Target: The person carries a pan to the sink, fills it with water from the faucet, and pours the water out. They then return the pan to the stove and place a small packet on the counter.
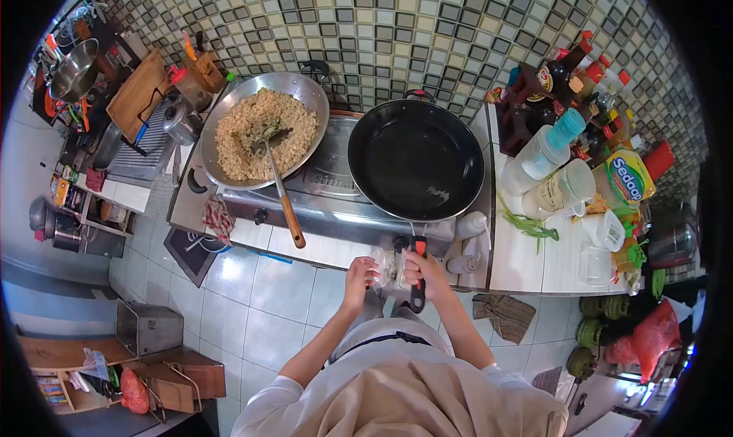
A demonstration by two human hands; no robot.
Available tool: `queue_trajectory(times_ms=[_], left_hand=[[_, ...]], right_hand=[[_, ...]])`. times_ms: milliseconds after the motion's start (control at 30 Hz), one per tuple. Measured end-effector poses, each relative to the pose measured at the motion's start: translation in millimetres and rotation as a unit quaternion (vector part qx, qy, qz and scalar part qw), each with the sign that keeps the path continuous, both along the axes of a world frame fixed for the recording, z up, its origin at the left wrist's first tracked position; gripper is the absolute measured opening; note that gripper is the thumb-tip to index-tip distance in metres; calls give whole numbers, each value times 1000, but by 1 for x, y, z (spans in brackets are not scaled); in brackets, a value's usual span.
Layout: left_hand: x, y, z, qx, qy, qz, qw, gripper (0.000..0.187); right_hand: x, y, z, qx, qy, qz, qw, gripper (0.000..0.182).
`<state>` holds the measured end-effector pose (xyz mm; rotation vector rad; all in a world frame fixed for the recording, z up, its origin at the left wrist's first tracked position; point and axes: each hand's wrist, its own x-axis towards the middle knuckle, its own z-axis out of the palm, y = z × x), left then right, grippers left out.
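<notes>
My right hand [427, 274] is closed around the black-and-red handle of a large black frying pan [416, 158] on the right burner. The pan's dark inside has a shiny patch near its lower edge. My left hand [359, 280] has its fingers curled against a small clear plastic packet [384, 264] at the counter's front edge; the packet's exact form is blurred. On the left burner, a wide metal wok [311, 101] holds pale, chunky food [237, 143] with a green clump at its middle. A wooden-handled spatula [289, 217] rests in the wok, its handle sticking out over the front.
The gas stove [328, 179] stands against a mosaic-tiled wall. Right of it are plastic jars [551, 193], green leaves [531, 223], bottles [561, 70] and a yellow-green Sedaap pack [628, 176]. A lidded pot [182, 120] and red-patterned cloth [218, 217] are at left.
</notes>
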<state>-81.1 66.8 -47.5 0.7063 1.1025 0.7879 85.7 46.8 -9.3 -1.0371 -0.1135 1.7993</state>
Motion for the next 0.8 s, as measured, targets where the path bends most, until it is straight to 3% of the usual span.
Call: queue_trajectory(times_ms=[33, 100, 133, 233, 367, 500, 567, 733, 800], left_hand=[[3, 5, 2, -2, -3, -5, 1000, 24], [8, 17, 11, 209, -10, 27, 977, 14], [9, 26, 18, 229, -1, 17, 973, 5], [19, 65, 42, 327, -17, -13, 945, 8], [46, 134, 72, 353, -74, -11, 933, 5], [59, 205, 83, 346, 16, 104, 932, 13], [60, 234, 78, 333, 111, 81, 933, 19], [81, 309, 56, 393, 124, 52, 910, 26], [92, 339, 49, 410, 258, -41, 874, 34]], right_hand=[[2, -1, -1, -2, -3, -5, 1000, 14], [7, -4, -2, -5, -28, 7, 1000, 13], [9, -5, -3, -16, -19, -2, 1000, 14], [17, -8, -1, -26, -33, 9, 999, 15], [37, -17, 2, -54, -50, 23, 997, 17], [56, -18, 29, -66, -84, 66, 992, 20], [70, -22, 24, -68, -86, 77, 991, 18], [96, -20, 29, -46, -121, 139, 982, 18], [108, -20, 29, -38, -162, 170, 971, 21]])
